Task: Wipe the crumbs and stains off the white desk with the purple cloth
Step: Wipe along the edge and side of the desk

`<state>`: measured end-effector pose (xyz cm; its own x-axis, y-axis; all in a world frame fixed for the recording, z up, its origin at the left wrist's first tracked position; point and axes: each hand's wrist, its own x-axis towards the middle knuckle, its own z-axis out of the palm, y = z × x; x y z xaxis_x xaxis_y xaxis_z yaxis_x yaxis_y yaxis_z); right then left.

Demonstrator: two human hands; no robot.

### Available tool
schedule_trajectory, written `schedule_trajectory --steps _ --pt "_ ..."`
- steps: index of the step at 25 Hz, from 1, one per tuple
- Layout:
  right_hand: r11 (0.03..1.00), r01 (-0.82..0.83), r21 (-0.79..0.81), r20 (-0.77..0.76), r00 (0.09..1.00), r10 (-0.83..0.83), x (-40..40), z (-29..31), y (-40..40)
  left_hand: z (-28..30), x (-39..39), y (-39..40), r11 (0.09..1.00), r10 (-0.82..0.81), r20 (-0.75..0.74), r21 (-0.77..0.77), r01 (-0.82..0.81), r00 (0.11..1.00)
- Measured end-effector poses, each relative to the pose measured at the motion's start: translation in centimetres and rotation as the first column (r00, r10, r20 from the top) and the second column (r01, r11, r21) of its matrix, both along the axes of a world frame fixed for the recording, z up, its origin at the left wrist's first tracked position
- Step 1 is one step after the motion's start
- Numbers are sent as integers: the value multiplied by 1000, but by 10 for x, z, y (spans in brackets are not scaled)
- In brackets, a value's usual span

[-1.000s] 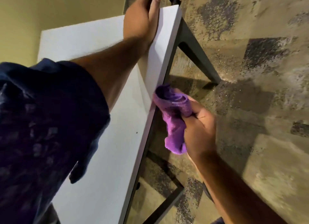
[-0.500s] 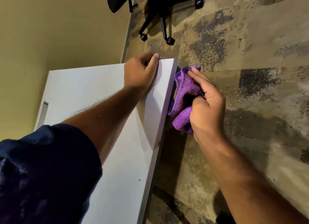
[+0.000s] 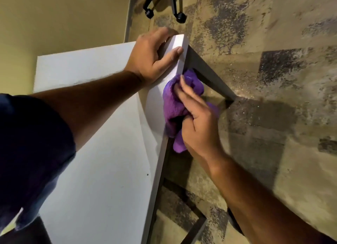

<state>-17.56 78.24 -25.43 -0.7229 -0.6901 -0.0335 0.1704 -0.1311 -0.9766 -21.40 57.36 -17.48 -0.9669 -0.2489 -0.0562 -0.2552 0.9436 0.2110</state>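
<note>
The white desk runs from the bottom centre up to its far right corner. My left hand rests flat on that corner, fingers wrapped over the far edge and thumb on top. My right hand presses the bunched purple cloth against the desk's right edge, just below my left hand. Part of the cloth hangs off the edge over the floor. A small dark speck lies on the desk near the right edge.
A dark metal desk leg slants down to the mottled carpet on the right. A frame bar crosses under the desk. Black chair castors stand at the top. A yellow wall borders the left.
My right hand has brought the cloth from beside the desk corner down along the right edge, onto the desk's rim. My left hand has stayed on the corner.
</note>
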Motion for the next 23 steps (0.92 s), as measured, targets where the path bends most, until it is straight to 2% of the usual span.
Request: schedule_trajectory --steps 2,4,8,11,14,18,20,23 --pt "998 -50 -44 -8 999 49 27 1 18 1 -1 -1 999 -42 27 -19 43 999" --pt "998 -8 -67 -74 997 3 48 -2 26 4 -2 -4 997 -62 55 -32 64 997" --pt "996 1 -85 -93 996 -9 48 -13 27 3 9 10 996 20 -10 -81 -21 1000" --pt "997 -12 -70 -77 997 7 42 -12 30 -2 34 28 990 143 -86 10 -143 986" --pt "997 9 -70 -18 1000 -11 39 -4 26 -3 46 32 987 151 -98 72 -144 984" --pt "989 149 23 -2 989 -149 -6 -11 -3 -2 43 31 983 165 -140 105 -151 976" --pt "968 244 61 -46 969 -241 -50 -18 -31 -4 43 29 985 151 -151 105 -136 977" --pt "953 295 64 -105 952 -287 -80 -19 -59 -6 44 24 988 134 -160 95 -119 978"
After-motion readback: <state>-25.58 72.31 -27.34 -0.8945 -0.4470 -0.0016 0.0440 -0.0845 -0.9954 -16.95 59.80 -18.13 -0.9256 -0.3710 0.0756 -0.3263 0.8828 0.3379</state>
